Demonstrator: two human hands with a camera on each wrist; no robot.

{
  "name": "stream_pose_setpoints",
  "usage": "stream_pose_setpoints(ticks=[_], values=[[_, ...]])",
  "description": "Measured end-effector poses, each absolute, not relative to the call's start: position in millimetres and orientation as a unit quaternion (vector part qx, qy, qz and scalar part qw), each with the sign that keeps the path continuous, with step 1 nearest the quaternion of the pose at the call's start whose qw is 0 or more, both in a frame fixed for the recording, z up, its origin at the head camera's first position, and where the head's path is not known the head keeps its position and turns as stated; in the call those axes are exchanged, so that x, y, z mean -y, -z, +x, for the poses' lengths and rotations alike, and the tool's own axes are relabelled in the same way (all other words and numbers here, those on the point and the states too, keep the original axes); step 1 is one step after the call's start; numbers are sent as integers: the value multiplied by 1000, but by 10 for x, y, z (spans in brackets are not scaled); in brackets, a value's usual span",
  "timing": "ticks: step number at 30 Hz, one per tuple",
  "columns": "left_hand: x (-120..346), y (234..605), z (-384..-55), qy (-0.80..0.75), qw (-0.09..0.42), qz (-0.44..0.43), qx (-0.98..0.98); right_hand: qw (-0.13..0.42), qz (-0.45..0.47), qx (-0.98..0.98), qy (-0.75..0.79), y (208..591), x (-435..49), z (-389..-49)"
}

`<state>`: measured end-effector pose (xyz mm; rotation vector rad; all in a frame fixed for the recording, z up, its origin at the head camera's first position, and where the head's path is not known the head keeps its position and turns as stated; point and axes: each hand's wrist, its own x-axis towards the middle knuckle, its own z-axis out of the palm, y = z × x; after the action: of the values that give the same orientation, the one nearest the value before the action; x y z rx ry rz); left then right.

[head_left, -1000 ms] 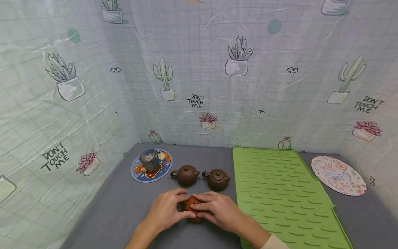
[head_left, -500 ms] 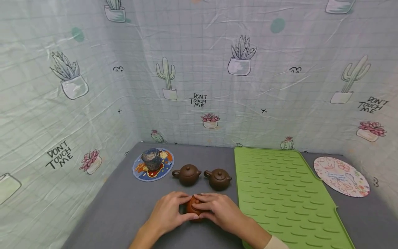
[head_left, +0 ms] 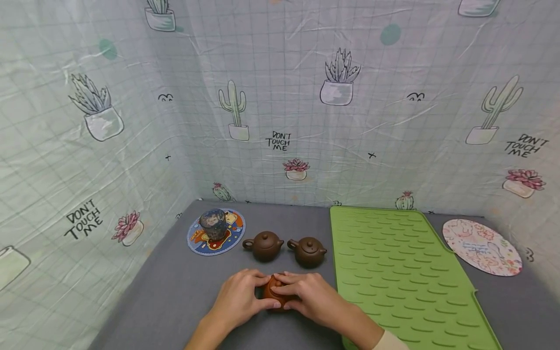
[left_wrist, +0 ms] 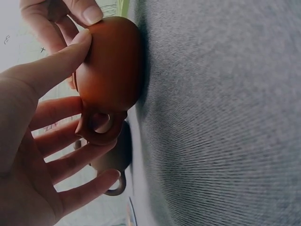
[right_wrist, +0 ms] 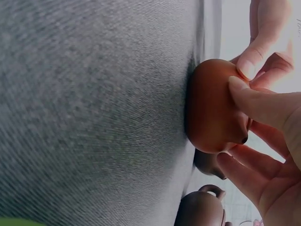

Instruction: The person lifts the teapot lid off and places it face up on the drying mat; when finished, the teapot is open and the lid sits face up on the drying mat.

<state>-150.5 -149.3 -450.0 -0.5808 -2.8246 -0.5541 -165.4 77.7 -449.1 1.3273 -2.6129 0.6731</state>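
A reddish-brown clay teapot (head_left: 270, 291) sits on the grey cloth between both hands, its handle on the left side and its spout on the right. My left hand (head_left: 238, 297) holds it from the left, thumb on the near side and fingers by the handle (left_wrist: 101, 134). From the right, my right hand (head_left: 316, 297) grips it, with the thumb on the near side and fingers across the top by the lid. The spout (right_wrist: 241, 136) shows between the right thumb and fingers. In the head view the hands hide much of the pot.
Two dark brown teapots (head_left: 265, 246) stand just behind the hands. At the back left, a dark clear glass (head_left: 213, 224) stands on a round blue patterned mat (head_left: 192, 248). A green ridged mat (head_left: 393, 272) lies to the right, with a pink floral round mat (head_left: 481, 247) beyond it.
The head view has shifted slightly. My left thumb has slid a little right along the reddish-brown teapot, closer to the right thumb. The other teapots, glass and mats stay put.
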Motion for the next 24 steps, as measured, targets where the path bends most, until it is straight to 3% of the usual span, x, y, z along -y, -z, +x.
stream_pose_setpoints(ticks=[24], values=[[1499,4487,-1533,223,63,-153,960,19,411,867,-279,4435,-784,-1684]])
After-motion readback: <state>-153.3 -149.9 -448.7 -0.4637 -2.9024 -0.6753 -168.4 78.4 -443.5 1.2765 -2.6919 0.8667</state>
